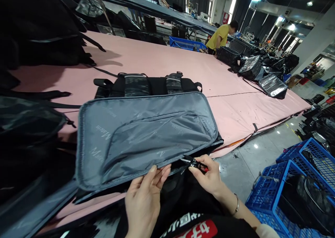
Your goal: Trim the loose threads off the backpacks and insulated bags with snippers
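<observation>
A backpack lies in front of me with its grey lining (157, 129) facing up and its padded black straps (154, 84) at the far side. My left hand (146, 196) pinches the near edge of the lining panel between thumb and fingers. Just to the right, my right hand (208, 173) is closed around small black thread snips (195, 163) with a bit of red on them. Their blades point left, at the bound edge of the panel. Whether the blades touch a thread cannot be made out.
Dark bags (39, 32) are piled at the left on the pink-covered table (157, 56). More bags (272, 84) lie at the far right, near a person in a yellow shirt (219, 37). Blue crates (272, 192) stand on the floor at the lower right.
</observation>
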`<state>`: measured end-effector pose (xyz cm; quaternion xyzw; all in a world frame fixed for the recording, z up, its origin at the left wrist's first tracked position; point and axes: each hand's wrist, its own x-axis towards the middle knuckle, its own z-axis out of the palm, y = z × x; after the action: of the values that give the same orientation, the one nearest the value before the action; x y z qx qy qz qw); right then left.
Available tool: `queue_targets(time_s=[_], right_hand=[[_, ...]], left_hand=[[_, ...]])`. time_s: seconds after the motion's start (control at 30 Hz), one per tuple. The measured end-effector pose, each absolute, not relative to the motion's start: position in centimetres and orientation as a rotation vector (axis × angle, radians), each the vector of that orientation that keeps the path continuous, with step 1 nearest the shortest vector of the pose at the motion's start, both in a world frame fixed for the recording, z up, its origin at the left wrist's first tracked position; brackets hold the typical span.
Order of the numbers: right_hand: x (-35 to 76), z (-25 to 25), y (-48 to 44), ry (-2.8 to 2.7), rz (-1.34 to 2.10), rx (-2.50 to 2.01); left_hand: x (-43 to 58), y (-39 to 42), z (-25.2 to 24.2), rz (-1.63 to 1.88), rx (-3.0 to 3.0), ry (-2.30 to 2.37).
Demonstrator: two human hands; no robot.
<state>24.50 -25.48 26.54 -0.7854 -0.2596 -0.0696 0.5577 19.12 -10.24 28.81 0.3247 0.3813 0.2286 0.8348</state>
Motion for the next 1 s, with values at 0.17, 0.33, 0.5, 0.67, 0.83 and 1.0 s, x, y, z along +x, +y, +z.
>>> queue_targets(time_s=[0.17,0.33,0.5,0.67,0.83,1.0], right_hand=[[25.3,27.3,-26.1,-0.748,-0.316,-1.906],[26.2,28.0,-26.0,-0.816,-0.338,-1.951],[27.2,28.0,-25.7,-0.919,-0.374,-2.03],[27.6,28.5,-25.7,-0.983,-0.34,-2.108],[27.9,29.2,-25.6,-1.029,-0.285,-2.141],[28.2,30.1,-25.2,-1.083,-0.222,-2.207]], left_hand=[[18.5,-10.8,28.6,0.514,0.643,0.827],[19.0,-11.3,28.8,0.316,0.552,0.893],[19.6,-11.2,28.9,0.266,0.613,0.925],[19.3,-11.3,28.4,0.314,0.671,0.898],[19.1,-11.3,28.2,0.331,0.717,0.856],[19.1,-11.2,28.1,0.346,0.768,0.814]])
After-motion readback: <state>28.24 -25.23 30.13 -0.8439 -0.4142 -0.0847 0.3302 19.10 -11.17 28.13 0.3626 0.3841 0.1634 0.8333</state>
